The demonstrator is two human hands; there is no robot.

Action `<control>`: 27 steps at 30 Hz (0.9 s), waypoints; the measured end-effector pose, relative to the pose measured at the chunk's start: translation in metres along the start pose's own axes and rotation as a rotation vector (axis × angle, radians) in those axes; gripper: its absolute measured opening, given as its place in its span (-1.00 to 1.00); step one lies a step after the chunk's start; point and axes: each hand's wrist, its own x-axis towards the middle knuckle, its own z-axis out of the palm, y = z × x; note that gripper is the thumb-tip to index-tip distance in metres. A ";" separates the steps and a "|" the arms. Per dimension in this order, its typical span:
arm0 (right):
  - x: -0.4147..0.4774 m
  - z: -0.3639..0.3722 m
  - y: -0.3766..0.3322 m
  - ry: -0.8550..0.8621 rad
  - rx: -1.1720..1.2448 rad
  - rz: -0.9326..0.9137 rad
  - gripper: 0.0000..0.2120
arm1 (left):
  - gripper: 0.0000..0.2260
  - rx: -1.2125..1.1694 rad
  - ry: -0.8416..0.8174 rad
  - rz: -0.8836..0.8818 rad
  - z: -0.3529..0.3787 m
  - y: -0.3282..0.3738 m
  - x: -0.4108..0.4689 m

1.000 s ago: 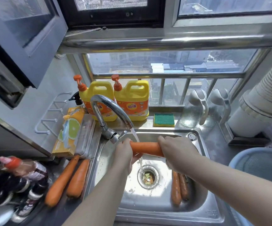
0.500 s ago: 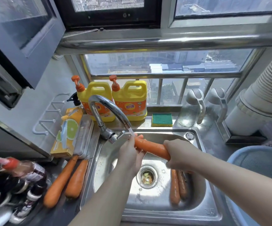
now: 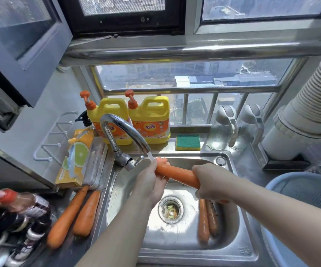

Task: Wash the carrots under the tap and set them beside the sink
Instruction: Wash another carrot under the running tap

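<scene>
Plainly, the washing step is under way: a carrot (image 3: 177,175) is held slanting across the sink (image 3: 194,255), with the left grip (image 3: 150,182) curled round its upper end and the right grip (image 3: 211,182) clamped round its lower end. Both are closed on the same carrot, and only the stretch between them shows bare. The tap (image 3: 125,130) arches over just above the left grip. Its thin stream of water (image 3: 151,157) lands right on the end that the left grip holds, touching the fingers there. Below the right grip, on the floor of the sink, two more carrots (image 3: 203,220) lie side by side, touching. The drain (image 3: 170,209) sits under the gap between the two grips. Well out past the left grip, on the table (image 3: 73,247) beside the sink, two other carrots (image 3: 65,220) lie together. I take these to be the ones already washed, so the job looks about halfway through. Since the water reaches only one end, the next move likely calls for sliding or turning the carrot so the middle and the far end pass under the stream, the left grip rubbing along it while the right one steadies. After that it should go out leftward to join the pair on the table, and the right grip is the nearer one to reach down for the next from the sink. Wet skin makes for a slippery hold, so a firm clasp would be wise during the carry.
</scene>
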 end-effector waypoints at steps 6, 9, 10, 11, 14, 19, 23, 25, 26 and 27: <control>-0.002 0.001 -0.001 -0.028 -0.013 -0.016 -0.72 | -0.83 -0.200 0.060 -0.088 0.004 0.001 -0.001; -0.002 -0.001 0.001 -0.058 0.037 0.005 -0.72 | -0.75 -0.194 0.034 -0.111 0.006 0.000 -0.002; -0.002 -0.002 0.002 -0.064 0.051 0.014 -0.73 | -0.72 -0.173 0.000 -0.112 0.008 -0.002 -0.003; -0.002 -0.003 0.002 -0.067 0.060 0.023 -0.73 | -0.71 -0.155 -0.029 -0.104 0.009 -0.003 -0.005; -0.002 -0.005 0.002 -0.054 0.043 0.027 -0.73 | -0.78 -0.155 -0.036 -0.079 0.014 -0.003 -0.007; -0.003 -0.007 0.001 -0.042 0.008 -0.004 -0.73 | -0.76 -0.225 0.025 -0.104 0.013 0.003 -0.003; 0.002 -0.010 0.004 -0.105 0.121 0.014 -0.73 | -0.80 -0.141 -0.055 -0.034 0.012 0.003 -0.009; 0.004 -0.008 0.002 -0.115 0.147 0.012 -0.72 | -0.80 0.013 -0.067 0.090 0.012 -0.004 -0.009; 0.004 -0.005 0.000 -0.098 0.121 0.006 -0.72 | -0.79 0.080 -0.057 0.139 0.011 -0.007 -0.008; 0.004 -0.001 -0.001 -0.063 0.077 0.001 -0.71 | -0.78 0.122 -0.041 0.169 0.010 -0.009 -0.008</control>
